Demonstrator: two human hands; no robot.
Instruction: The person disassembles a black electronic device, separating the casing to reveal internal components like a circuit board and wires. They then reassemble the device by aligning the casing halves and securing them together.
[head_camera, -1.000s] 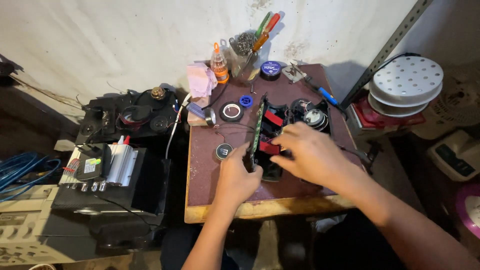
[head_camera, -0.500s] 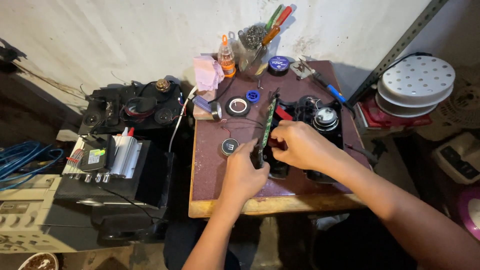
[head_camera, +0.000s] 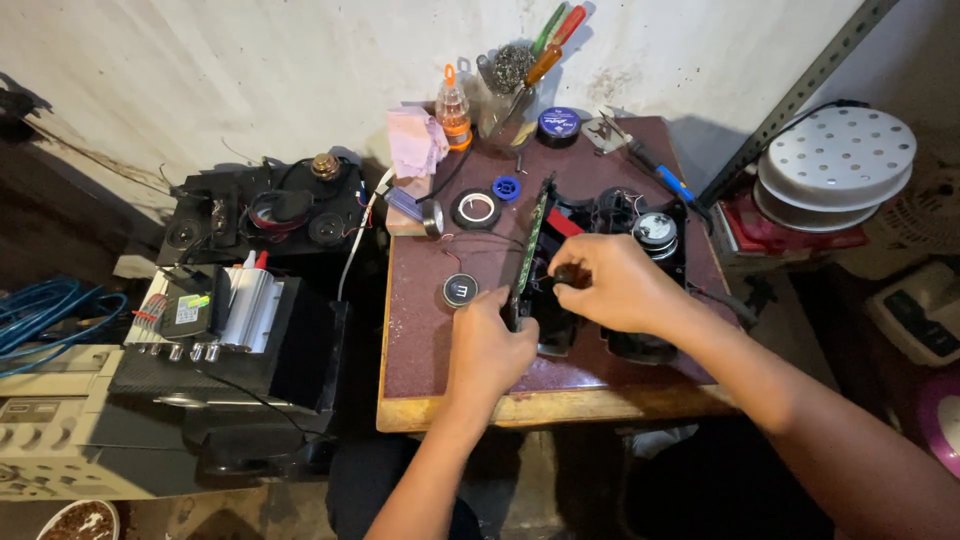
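A green circuit board (head_camera: 531, 240) stands on edge over an opened black speaker housing (head_camera: 640, 235) on the maroon table (head_camera: 420, 340). My left hand (head_camera: 490, 350) grips the near end of the board. My right hand (head_camera: 615, 285) pinches a small dark part beside the board, above the housing. A round silver speaker cone (head_camera: 655, 230) shows inside the housing, past my right hand. A small round black tin (head_camera: 460, 291) lies just left of my left hand.
A roll of tape (head_camera: 476, 208), a blue cap (head_camera: 507, 187), a pink cloth (head_camera: 415, 140), an orange-capped bottle (head_camera: 453, 108) and a cup of screwdrivers (head_camera: 520, 90) crowd the table's far side. Black electronics (head_camera: 260, 215) and an amplifier (head_camera: 210, 330) stand at left. White perforated discs (head_camera: 838, 165) sit at right.
My right hand has slid left along the housing to the board and now pinches a small dark part there. My left hand has stayed on the board's near end. The view has shifted slightly.
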